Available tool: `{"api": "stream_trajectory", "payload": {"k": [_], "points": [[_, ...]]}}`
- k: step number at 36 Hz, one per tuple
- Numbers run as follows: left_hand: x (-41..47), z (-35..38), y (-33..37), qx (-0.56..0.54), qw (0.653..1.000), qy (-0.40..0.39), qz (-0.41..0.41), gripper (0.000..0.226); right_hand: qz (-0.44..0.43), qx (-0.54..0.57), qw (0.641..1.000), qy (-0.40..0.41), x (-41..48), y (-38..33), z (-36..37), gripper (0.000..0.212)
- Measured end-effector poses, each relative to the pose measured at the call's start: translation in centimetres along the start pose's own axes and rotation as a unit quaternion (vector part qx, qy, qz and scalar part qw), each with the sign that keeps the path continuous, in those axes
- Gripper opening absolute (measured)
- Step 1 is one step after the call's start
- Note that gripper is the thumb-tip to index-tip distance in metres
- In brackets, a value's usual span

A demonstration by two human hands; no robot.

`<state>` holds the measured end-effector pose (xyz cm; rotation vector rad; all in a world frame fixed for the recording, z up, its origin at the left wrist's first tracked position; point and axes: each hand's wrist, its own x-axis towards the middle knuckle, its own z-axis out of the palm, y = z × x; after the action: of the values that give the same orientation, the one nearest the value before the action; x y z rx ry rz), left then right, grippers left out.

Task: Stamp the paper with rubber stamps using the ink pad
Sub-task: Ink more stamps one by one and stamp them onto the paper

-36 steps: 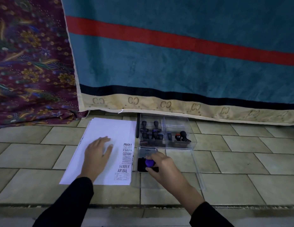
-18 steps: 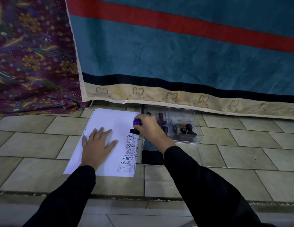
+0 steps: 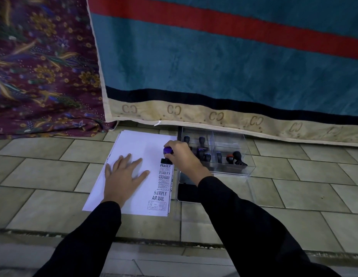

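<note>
Partway, I judge; right hand [image 3: 182, 156] pinches the purple-knobbed rubber stamp [image 3: 167, 150] above right-edge marks [image 3: 164, 176] on the white paper sheet [image 3: 138, 144]; left hand [image 3: 122, 176] spread flat.

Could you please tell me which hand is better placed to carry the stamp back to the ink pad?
The right hand: it grips the stamp, and the ink pad lies right of the paper, under that arm. The left hand lies flat on the paper.

Ink pad [image 3: 187, 193] half behind the right sleeve [image 3: 234, 216], boxed stamps [image 3: 236, 157] too dim for detail
</note>
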<state>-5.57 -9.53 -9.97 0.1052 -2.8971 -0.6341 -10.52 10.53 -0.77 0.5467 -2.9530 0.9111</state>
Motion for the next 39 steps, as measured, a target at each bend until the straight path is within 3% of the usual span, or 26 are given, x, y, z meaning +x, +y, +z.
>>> {"api": "stream_trajectory", "payload": {"k": [18,31,34,37,39], "points": [[0.4,-0.4,2.5,0.024,0.998,0.037,-0.038,0.042,-0.012,-0.076,0.997,-0.031,0.2,-0.3,0.3,0.013],[0.6,0.5,2.2,0.048,0.995,0.088,-0.029,0.038,-0.02,-0.035,0.999,-0.01,-0.8,0.3,1.2,0.019],[0.6,0.6,2.1,0.047,0.994,0.09,-0.029,0.037,0.01,0.038,0.999,0.035,-0.4,0.8,0.4,0.025],[0.6,0.7,2.1,0.049,0.994,0.092,-0.03,0.037,0.045,0.124,0.979,0.154,0.3,2.0,-2.0,0.027],[0.6,0.7,2.1,0.051,0.994,0.092,-0.031,0.037,0.043,0.122,0.967,0.221,1.1,3.3,-4.0,0.029]]}}
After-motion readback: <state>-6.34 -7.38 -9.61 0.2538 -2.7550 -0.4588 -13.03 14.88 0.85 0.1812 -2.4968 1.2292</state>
